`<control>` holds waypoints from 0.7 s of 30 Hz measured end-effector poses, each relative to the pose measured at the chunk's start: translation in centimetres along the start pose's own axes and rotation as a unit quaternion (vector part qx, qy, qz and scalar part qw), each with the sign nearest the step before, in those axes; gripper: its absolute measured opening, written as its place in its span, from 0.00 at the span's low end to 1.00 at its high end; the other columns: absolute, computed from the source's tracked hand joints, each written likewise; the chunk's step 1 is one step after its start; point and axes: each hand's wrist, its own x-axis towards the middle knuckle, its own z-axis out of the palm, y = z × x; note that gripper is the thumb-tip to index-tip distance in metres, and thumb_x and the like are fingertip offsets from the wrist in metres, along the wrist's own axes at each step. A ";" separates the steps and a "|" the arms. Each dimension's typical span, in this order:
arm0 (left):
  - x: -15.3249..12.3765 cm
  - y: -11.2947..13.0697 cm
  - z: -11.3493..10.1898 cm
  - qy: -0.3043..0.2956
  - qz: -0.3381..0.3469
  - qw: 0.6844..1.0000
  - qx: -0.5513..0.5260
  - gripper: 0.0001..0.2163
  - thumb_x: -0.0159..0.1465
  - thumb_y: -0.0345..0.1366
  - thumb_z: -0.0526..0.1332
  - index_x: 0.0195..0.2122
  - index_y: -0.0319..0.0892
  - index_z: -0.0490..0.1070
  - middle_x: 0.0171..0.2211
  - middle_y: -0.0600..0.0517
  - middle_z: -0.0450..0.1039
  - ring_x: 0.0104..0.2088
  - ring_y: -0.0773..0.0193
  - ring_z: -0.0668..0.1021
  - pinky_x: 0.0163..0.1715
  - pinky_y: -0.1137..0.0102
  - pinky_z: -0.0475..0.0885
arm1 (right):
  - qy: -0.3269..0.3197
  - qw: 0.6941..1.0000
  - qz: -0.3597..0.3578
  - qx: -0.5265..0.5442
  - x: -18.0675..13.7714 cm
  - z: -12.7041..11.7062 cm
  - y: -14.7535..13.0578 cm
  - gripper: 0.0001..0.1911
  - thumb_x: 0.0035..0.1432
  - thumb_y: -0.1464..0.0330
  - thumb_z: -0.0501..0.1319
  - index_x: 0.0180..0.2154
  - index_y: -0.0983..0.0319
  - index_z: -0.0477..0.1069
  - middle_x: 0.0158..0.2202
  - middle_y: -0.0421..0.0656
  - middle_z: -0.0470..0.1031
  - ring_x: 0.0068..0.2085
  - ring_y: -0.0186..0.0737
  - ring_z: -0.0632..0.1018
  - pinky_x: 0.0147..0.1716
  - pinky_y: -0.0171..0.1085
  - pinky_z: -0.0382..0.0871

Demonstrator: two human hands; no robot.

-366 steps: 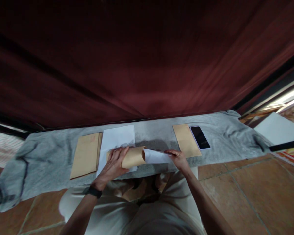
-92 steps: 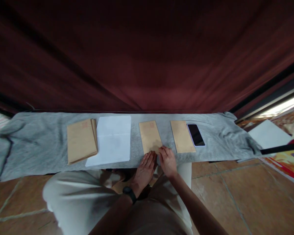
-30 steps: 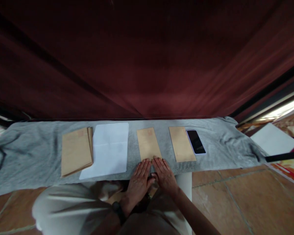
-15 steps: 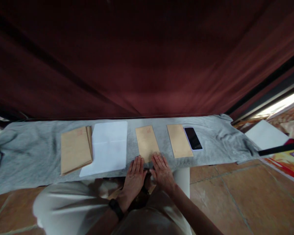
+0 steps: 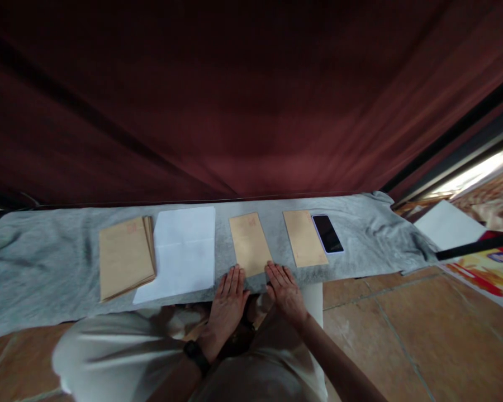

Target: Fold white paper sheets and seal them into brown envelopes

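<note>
A brown paper envelope [image 5: 250, 241] with a faint red print lies flat on the grey cloth in front of me. At its near left corner rests my left hand [image 5: 229, 296], palm down with the fingers stretched out. My right hand [image 5: 285, 289] lies flat by the near right corner, its fingertips at the envelope's edge. Neither hand grips anything. To the right is a second brown envelope [image 5: 304, 239], and against its right side lies a phone [image 5: 327, 233] with a dark screen. White paper sheets [image 5: 185, 251] sit to the left, partly under a stack of brown envelopes [image 5: 126, 257].
Grey cloth [image 5: 373, 245] covers the long narrow surface. Behind it hangs a dark red curtain [image 5: 243, 111]. At the right are a dark bar [image 5: 478, 245], a white sheet [image 5: 448, 223] and a colourful printed package [image 5: 494, 271]. Tiled floor [image 5: 385, 324] shows below.
My right hand has slid a little to the right, away from my left hand, toward the envelope's near right corner. The envelopes, papers and phone keep their places; the view has shifted slightly.
</note>
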 end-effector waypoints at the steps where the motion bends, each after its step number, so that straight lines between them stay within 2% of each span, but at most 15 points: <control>1: 0.1 -0.1 -0.1 0.005 -0.006 1.000 -0.027 0.24 0.70 0.37 0.51 0.66 0.34 0.62 0.67 0.38 0.61 0.68 0.51 0.63 0.66 0.52 0.61 | 0.002 1.000 0.002 0.002 0.0 -0.1 0.1 0.28 0.71 0.65 0.52 0.69 0.63 0.55 0.67 0.47 0.63 0.67 0.43 0.65 0.69 0.47 0.54; 4: 0.8 -0.2 -0.5 0.026 -0.052 0.988 -0.142 0.22 0.71 0.39 0.51 0.64 0.39 0.65 0.63 0.40 0.67 0.65 0.51 0.68 0.63 0.52 0.65 | 0.018 1.000 0.008 0.006 0.0 0.2 -0.1 0.28 0.71 0.66 0.51 0.69 0.64 0.55 0.67 0.48 0.64 0.66 0.44 0.66 0.68 0.48 0.54; 6: 1.4 -0.2 -0.6 0.049 -0.110 0.966 -0.230 0.21 0.71 0.39 0.52 0.64 0.41 0.65 0.60 0.42 0.71 0.60 0.53 0.73 0.60 0.53 0.69 | 0.031 0.999 0.013 0.009 0.0 0.6 -0.4 0.29 0.70 0.66 0.51 0.69 0.65 0.55 0.66 0.50 0.65 0.66 0.46 0.66 0.68 0.50 0.55; 10: 3.1 0.0 0.0 0.071 -0.221 0.896 -0.379 0.24 0.65 0.38 0.58 0.63 0.41 0.64 0.51 0.43 0.76 0.48 0.56 0.79 0.51 0.57 0.74 | 0.044 0.999 0.028 0.016 0.2 1.3 -1.0 0.29 0.69 0.67 0.50 0.69 0.67 0.56 0.65 0.52 0.66 0.66 0.50 0.66 0.67 0.53 0.56; 13: 4.5 0.0 0.2 0.053 -0.299 0.842 -0.445 0.31 0.59 0.37 0.63 0.64 0.37 0.61 0.38 0.49 0.78 0.37 0.59 0.80 0.41 0.61 0.76 | 0.046 0.998 0.046 0.018 0.4 1.4 -1.6 0.28 0.68 0.68 0.51 0.67 0.69 0.59 0.64 0.54 0.68 0.64 0.53 0.67 0.65 0.54 0.57; 15: 5.3 -0.1 -0.2 0.034 -0.336 0.817 -0.467 0.34 0.56 0.37 0.65 0.64 0.36 0.59 0.30 0.54 0.76 0.31 0.59 0.79 0.35 0.63 0.75 | 0.037 0.997 0.058 0.015 0.7 1.3 -2.0 0.28 0.67 0.68 0.52 0.65 0.70 0.61 0.62 0.55 0.69 0.62 0.54 0.69 0.65 0.54 0.58; 17: 5.9 0.2 -1.0 0.020 -0.337 0.809 -0.481 0.34 0.56 0.35 0.65 0.64 0.35 0.59 0.27 0.56 0.74 0.28 0.60 0.78 0.32 0.65 0.73 | 0.027 0.997 0.075 0.005 1.2 1.1 -2.5 0.27 0.66 0.69 0.53 0.64 0.70 0.63 0.61 0.56 0.70 0.58 0.55 0.72 0.63 0.54 0.60; 21: 6.7 2.3 -3.5 0.040 -0.270 0.808 -0.522 0.31 0.60 0.32 0.60 0.65 0.37 0.57 0.27 0.56 0.74 0.28 0.63 0.77 0.31 0.68 0.73 | 0.029 0.992 0.123 -0.002 2.5 0.2 -3.1 0.24 0.65 0.70 0.53 0.62 0.66 0.66 0.55 0.55 0.75 0.52 0.54 0.76 0.53 0.50 0.70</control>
